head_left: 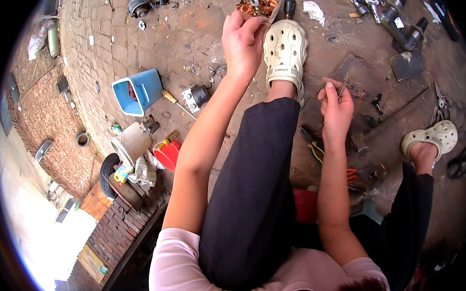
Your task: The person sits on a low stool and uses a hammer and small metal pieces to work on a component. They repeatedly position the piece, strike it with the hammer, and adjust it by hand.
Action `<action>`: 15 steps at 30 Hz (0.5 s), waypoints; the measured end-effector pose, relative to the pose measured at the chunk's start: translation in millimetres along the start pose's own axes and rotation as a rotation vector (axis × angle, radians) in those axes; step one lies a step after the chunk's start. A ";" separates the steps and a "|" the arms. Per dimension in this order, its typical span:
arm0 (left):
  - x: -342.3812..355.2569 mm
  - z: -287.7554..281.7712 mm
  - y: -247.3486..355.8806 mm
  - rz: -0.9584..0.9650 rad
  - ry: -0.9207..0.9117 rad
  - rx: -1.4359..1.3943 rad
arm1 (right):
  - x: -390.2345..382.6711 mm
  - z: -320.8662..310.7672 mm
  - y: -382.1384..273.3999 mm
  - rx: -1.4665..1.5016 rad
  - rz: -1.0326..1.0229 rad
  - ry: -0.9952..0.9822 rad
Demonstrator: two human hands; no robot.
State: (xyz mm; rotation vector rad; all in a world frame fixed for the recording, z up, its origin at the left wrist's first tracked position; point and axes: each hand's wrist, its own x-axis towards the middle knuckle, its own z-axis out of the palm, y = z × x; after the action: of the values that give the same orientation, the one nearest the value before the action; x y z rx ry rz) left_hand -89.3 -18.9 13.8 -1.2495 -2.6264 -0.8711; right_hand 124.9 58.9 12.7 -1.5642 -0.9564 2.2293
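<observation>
My left hand (pixel 242 46) is raised at the top middle, its fingers closed on the thin, see-through rim of a container (pixel 275 13). Copper-orange scraps (pixel 248 7) fill the container, with a shiny metal piece on top. My right hand (pixel 337 111) hovers over the ground right of my beige clog (pixel 285 49). Between its thumb and fingers is a slim, pointed metal tool (pixel 345 84), whose exact kind I cannot make out. Small orange-brown bits (pixel 358 91) and a dark square plate (pixel 351 67) lie near that hand.
Pliers (pixel 316 149), a yellow-handled screwdriver (pixel 170 97), a metal block (pixel 195 97) and a blue bin (pixel 141 92) lie on the ground. Dark metal parts (pixel 404 31) crowd the upper right. A red scoop-like container (pixel 167 154) and a white bucket (pixel 131 143) stand left.
</observation>
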 end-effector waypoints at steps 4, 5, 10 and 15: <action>3.8 -8.7 36.4 0.114 -0.051 -0.073 | 2.9 -9.3 0.0 -0.005 -0.037 0.030; 4.8 -8.2 42.3 0.127 -0.045 -0.099 | 4.5 -11.5 2.3 -0.005 -0.044 0.029; 4.9 30.8 64.7 0.290 -0.233 -0.227 | 4.6 -16.4 -0.3 0.002 -0.046 0.027; 1.1 48.7 69.2 0.240 -0.228 -0.202 | 7.3 -22.5 -4.4 0.012 -0.042 0.054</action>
State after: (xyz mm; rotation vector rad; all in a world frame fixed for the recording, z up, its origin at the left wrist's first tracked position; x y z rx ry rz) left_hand -31.8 42.5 5.0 -1.7703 -2.5235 -1.0242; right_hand 141.8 74.5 5.5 -1.5760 -0.9508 2.1488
